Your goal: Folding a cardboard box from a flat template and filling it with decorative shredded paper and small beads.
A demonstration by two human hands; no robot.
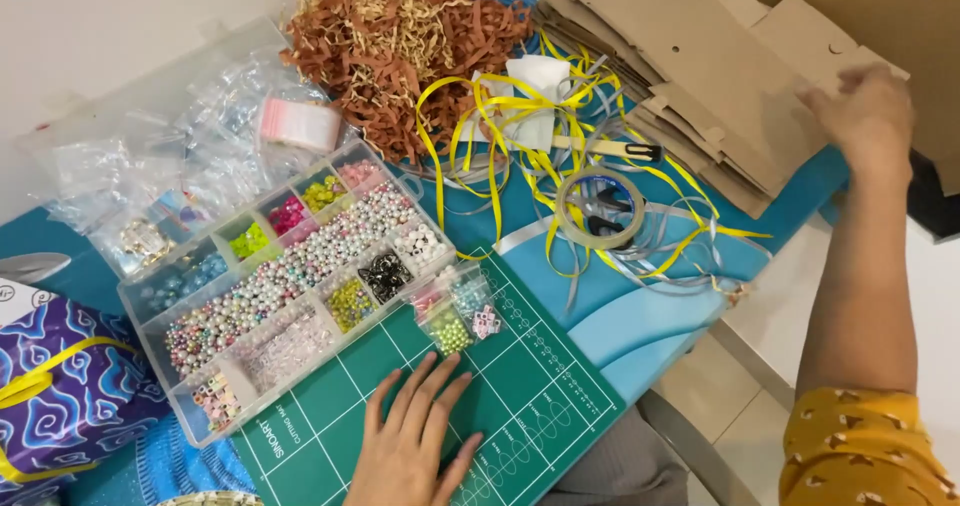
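The blue table (640, 326) runs off the frame on the left and top, and its right edge drops to pale floor tiles. On its far right corner lies a stack of flat brown cardboard blanks (700, 86), fanned and matte, the top ones cut off by the frame. The right hand (868, 116) rests on the stack's outer edge, fingers curled down over the card; whether they pinch a sheet is hard to tell.

A green cutting mat (520, 386) with a white grid lies at the near edge, its corner hanging just past the table. The left hand (415, 446) lies flat on it, fingers spread and holding nothing.

Touching the mat's far side sits a clear plastic bead organiser (290, 286) — compartments of glossy pearls and coloured beads. Behind it, crumpled clear bags (190, 156) blur together. Shredded brown paper (400, 46) heaps at the back, beside tangled yellow ribbon (520, 156) and a tape roll (600, 206). A patterned purple box (70, 386) is cut off at the left.
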